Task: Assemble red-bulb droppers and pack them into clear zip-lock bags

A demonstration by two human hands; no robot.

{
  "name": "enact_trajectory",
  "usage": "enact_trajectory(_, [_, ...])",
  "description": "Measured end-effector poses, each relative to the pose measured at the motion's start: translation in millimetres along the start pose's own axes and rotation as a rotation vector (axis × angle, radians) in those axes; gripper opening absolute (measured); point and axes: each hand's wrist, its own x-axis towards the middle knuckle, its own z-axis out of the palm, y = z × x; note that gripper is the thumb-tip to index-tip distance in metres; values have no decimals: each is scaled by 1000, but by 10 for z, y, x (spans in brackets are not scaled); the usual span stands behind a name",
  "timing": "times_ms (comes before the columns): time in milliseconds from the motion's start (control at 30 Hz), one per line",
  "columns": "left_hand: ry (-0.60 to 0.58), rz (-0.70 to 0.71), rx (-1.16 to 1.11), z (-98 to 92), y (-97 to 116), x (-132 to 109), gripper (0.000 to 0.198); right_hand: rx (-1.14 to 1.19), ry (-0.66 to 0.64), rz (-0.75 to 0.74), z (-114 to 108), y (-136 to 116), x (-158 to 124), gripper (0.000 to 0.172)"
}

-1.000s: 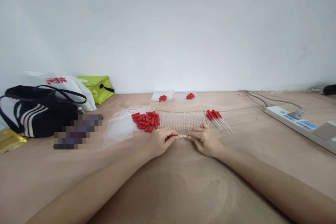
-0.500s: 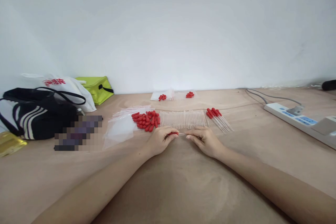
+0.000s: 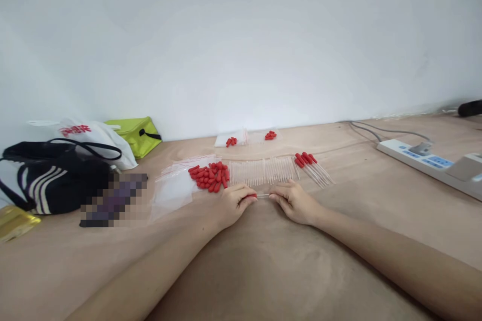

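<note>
My left hand (image 3: 236, 204) pinches a red rubber dropper bulb (image 3: 251, 195), mostly hidden by the fingers. My right hand (image 3: 292, 202) has its fingers closed on a thin clear glass dropper tube (image 3: 263, 196), which spans the gap to the bulb. Whether the tube's end sits inside the bulb I cannot tell. Just beyond my hands lies a row of clear glass tubes (image 3: 263, 170). A pile of loose red bulbs (image 3: 211, 176) is left of that row. To its right rest several droppers with red bulbs on their tubes (image 3: 314, 168).
Clear zip bags (image 3: 175, 185) lie left of the pile. Two small bags with red bulbs (image 3: 231, 142) are near the wall. A white power strip (image 3: 422, 158) with grey cables stands at right. A black bag (image 3: 68, 175) and a green bag (image 3: 141, 138) are at left.
The view has tilted slightly. My hands keep hold of the bulb and the tube, and a little more of the tube shows between them.
</note>
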Motion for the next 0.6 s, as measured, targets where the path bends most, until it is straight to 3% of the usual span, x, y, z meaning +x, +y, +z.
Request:
enact_trajectory(300, [22, 99, -9, 9, 69, 9, 15, 239, -5, 47, 2, -53, 51, 28])
enact_trajectory(600, [-7, 125, -14, 15, 67, 21, 18, 244, -53, 38, -5, -79, 73, 31])
